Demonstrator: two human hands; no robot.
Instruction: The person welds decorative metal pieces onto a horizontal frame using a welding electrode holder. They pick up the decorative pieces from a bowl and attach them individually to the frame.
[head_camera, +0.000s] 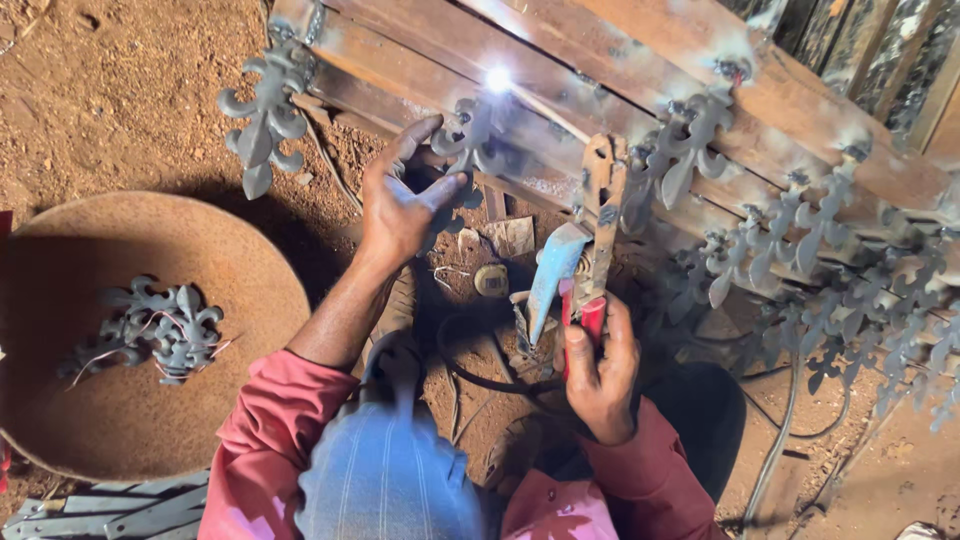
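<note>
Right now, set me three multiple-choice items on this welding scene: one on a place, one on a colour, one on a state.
1. Where do the loose metal ornaments lie?
A. in the round rusty pan
B. on the person's knee
C. hung on a wall hook

2. What colour are the sleeves?
A. green
B. pink-red
C. white

3. What is the right hand doing?
A. resting open on the ground
B. holding a hammer
C. closed on the electrode holder

Answers: 1 A, the pile sits inside the pan at the left; 2 B, both forearms show pink-red cloth; 3 C, its fingers wrap the red handles, while the left hand steadies the fleur-de-lis piece by the arc.
</note>
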